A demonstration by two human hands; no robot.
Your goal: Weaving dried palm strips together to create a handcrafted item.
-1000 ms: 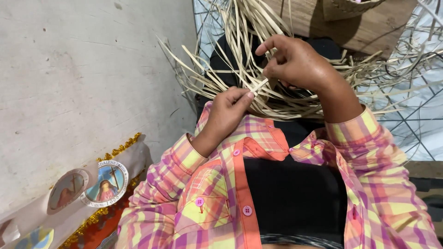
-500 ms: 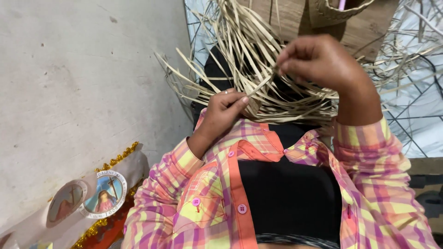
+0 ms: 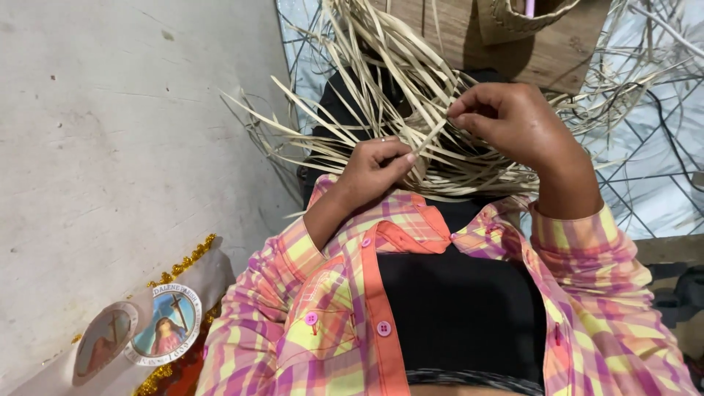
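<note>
A loose bundle of pale straw strips (image 3: 381, 95) lies across my lap, fanning out to the left and upward. My left hand (image 3: 378, 165) is closed on several strips at the near edge of the bundle. My right hand (image 3: 513, 121) is a little higher and to the right, pinching one strip (image 3: 433, 132) between thumb and fingertips. That strip runs down toward my left hand. Both arms wear plaid pink, yellow and orange sleeves (image 3: 293, 279).
A grey concrete wall (image 3: 125, 132) fills the left. A woven straw basket rim (image 3: 513, 22) rests on a brown board (image 3: 455, 37) at the top. Dark wire mesh over a pale sheet (image 3: 645, 169) lies right. Round picture medallions on gold-trimmed cloth (image 3: 165, 326) sit lower left.
My right hand has dropped slightly and moved closer to my left while keeping its pinch on the strip. The view has shifted a little, and my left hand stays closed on the bundle.
</note>
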